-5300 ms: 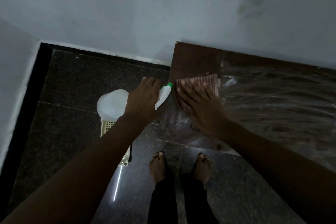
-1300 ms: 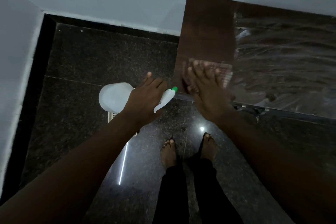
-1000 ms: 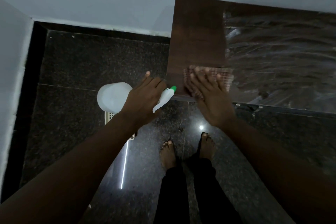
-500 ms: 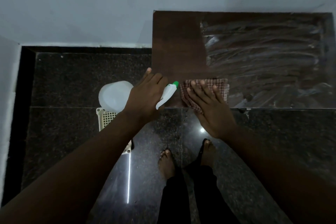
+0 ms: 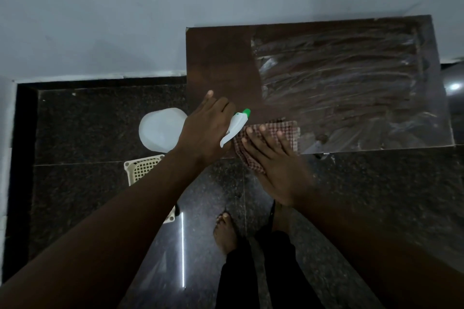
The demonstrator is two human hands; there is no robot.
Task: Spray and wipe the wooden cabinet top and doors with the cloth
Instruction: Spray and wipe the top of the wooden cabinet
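The dark wooden cabinet top (image 5: 221, 63) stands against the wall, its right part covered by wrinkled clear plastic film (image 5: 351, 88). A checked red-and-white cloth (image 5: 288, 133) lies at the top's front edge, partly hanging over it. My right hand (image 5: 273, 165) presses flat on the cloth with straight fingers. My left hand (image 5: 206, 133) grips a white spray bottle (image 5: 160, 130) by its neck, just left of the cloth; the white trigger head with a green nozzle (image 5: 238, 123) points toward the cabinet top.
A cream plastic lattice basket (image 5: 140, 170) sits on the dark granite floor under my left arm. My bare feet (image 5: 226, 233) stand in front of the cabinet. A grey wall rises behind, and a white ledge borders the floor on the left.
My right hand has drawn the cloth toward the front edge of the top, where it now hangs over. The view has shifted so that the whole cabinet top shows. My left hand keeps the bottle.
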